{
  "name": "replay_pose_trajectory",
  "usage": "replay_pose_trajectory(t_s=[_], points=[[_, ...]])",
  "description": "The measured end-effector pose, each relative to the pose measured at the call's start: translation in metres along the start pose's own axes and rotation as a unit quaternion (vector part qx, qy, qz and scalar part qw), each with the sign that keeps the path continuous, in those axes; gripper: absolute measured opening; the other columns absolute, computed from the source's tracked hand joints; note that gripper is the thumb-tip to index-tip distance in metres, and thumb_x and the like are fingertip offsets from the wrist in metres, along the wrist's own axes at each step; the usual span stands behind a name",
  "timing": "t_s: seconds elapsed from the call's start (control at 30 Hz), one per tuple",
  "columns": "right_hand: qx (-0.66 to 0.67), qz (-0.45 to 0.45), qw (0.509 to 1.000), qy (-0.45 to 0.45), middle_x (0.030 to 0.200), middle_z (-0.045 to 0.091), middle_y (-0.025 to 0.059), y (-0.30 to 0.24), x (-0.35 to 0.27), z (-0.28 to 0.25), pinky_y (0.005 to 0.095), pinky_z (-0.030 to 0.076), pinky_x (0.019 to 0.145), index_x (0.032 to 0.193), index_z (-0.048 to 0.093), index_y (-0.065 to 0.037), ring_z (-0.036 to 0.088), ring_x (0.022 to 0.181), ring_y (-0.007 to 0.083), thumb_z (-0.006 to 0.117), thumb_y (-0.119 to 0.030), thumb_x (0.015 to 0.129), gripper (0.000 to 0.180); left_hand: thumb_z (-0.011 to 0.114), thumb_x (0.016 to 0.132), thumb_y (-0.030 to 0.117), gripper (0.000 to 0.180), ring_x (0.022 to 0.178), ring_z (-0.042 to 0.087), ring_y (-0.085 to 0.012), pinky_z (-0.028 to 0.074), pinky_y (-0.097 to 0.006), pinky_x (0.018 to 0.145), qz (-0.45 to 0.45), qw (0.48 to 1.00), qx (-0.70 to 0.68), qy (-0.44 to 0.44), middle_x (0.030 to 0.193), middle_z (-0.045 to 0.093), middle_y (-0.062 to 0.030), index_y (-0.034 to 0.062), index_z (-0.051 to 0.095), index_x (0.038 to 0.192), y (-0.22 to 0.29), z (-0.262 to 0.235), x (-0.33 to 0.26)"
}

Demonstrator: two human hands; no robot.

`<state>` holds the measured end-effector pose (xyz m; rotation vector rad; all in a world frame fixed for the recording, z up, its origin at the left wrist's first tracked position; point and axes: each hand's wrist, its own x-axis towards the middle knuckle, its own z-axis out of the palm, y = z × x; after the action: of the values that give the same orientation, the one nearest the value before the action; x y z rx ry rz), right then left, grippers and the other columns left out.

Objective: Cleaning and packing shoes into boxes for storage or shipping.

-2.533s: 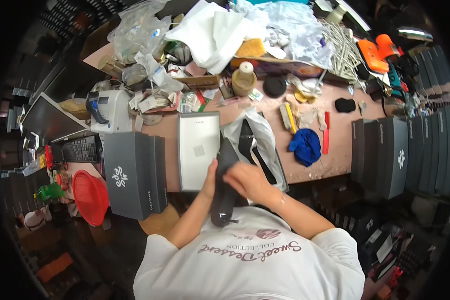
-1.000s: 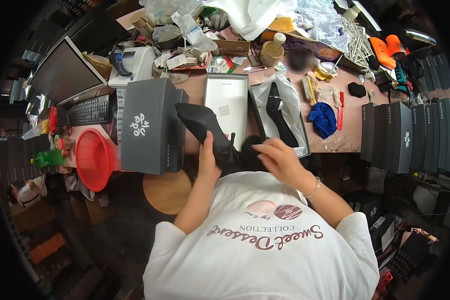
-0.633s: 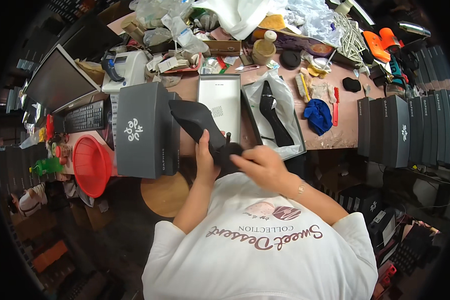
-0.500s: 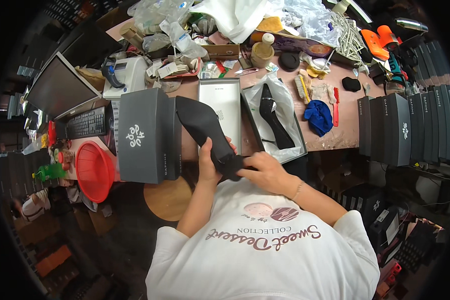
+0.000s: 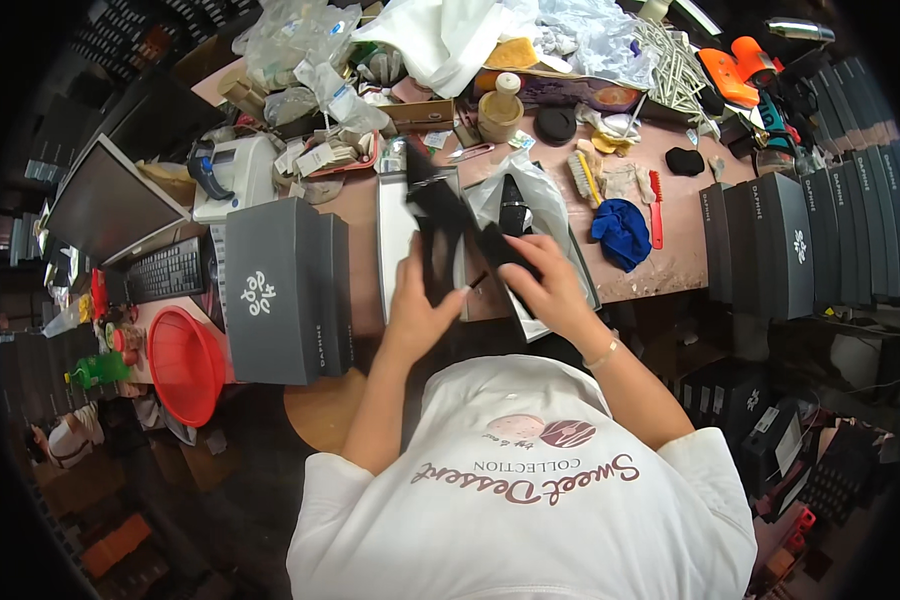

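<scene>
My left hand [image 5: 418, 312] is closed around a black high-heeled shoe [image 5: 440, 225], raised over the white-lined box lid [image 5: 394, 250]. The shoe now stands toe up and is slightly blurred. In my right hand [image 5: 553, 288] is a dark oblong pad [image 5: 508, 250], gripped between thumb and fingers just right of the shoe; its exact kind does not show. Behind the right hand lies an open shoe box [image 5: 582, 262] lined with white paper. Another black shoe [image 5: 513, 212] rests in it, partly hidden by the pad and hand.
Grey shoe boxes [image 5: 270, 290] stand at the left, more boxes [image 5: 770, 245] at the right. A blue cloth [image 5: 622, 235], a red brush [image 5: 656, 210] and a yellow-backed brush [image 5: 583, 177] lie right of the open box. A red basket [image 5: 185, 365] sits left, near a keyboard [image 5: 167, 270].
The shoe has turned from sole-up to more upright and moved away from my body. My right hand has drawn the pad off the shoe's end and moved forward. The view has shifted slightly.
</scene>
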<state>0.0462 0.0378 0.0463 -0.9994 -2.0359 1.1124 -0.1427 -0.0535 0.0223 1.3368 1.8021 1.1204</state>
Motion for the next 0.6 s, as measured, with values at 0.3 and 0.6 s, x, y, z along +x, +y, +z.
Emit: replay_pose_trajectory(t_s=[0.3, 0.6], points=[[0.414, 0.233, 0.88, 0.021, 0.112, 0.061, 0.0072, 0.021, -0.022, 0.034, 0.0268, 0.044, 0.09, 0.118, 0.052, 0.003, 0.056, 0.102, 0.0125, 0.058, -0.009, 0.087, 0.034, 0.058, 0.085, 0.014, 0.076, 0.129, 0.036, -0.0234, 0.032, -0.039, 0.105, -0.209, 0.868, -0.441, -0.092, 0.143, 0.034, -0.0149, 0.0058, 0.017, 0.149, -0.002, 0.008, -0.025], [0.062, 0.069, 0.995, -0.026, 0.11, 0.056, 0.0202, 0.033, -0.033, 0.033, 0.0346, 0.043, 0.091, 0.121, 0.05, 0.005, 0.055, 0.105, 0.0305, 0.075, -0.028, 0.078, 0.06, 0.057, 0.087, 0.015, 0.054, 0.111, 0.052, -0.0187, 0.039, -0.03, 0.098, -0.259, 0.881, -0.393, 0.045, 0.121, 0.054, -0.0138, -0.0092, 0.04, 0.132, -0.052, 0.037, -0.052]])
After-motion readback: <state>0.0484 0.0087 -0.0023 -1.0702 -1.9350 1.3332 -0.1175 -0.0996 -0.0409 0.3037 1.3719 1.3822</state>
